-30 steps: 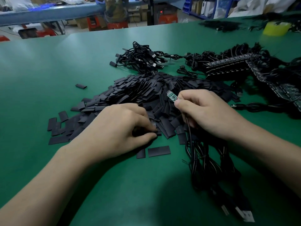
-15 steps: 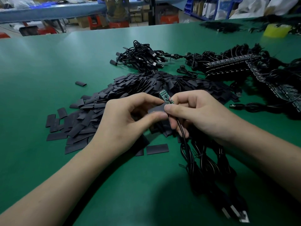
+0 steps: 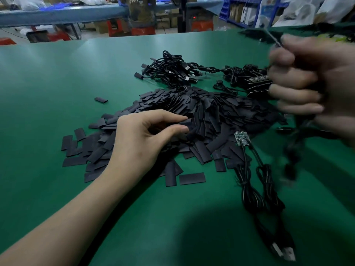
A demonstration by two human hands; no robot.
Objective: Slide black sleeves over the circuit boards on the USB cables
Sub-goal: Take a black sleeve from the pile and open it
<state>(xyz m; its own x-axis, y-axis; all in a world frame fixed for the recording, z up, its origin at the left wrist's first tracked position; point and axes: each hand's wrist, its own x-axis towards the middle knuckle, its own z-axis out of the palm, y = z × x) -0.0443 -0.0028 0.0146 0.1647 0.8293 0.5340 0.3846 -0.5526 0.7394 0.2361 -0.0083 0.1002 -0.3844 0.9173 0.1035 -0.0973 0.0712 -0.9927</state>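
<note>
Green board (image 3: 242, 138), lengthwise away (cable (image 3: 245, 169) nearward, seemingly)

- Black sleeves (image 3: 192, 116): short flat tubes heaped in a broad pile, strays at its edges.
- Circuit board (image 3: 241, 138): green, bare, at the pile's right edge, on a coiled black USB cable (image 3: 253, 192).

A green surface (image 3: 57, 73) fills the near view. Far left stands a blue-topped bench (image 3: 63, 14) with red stools (image 3: 143, 31) beneath; blue shelving (image 3: 240, 10) holding boxes stands far right.
</note>
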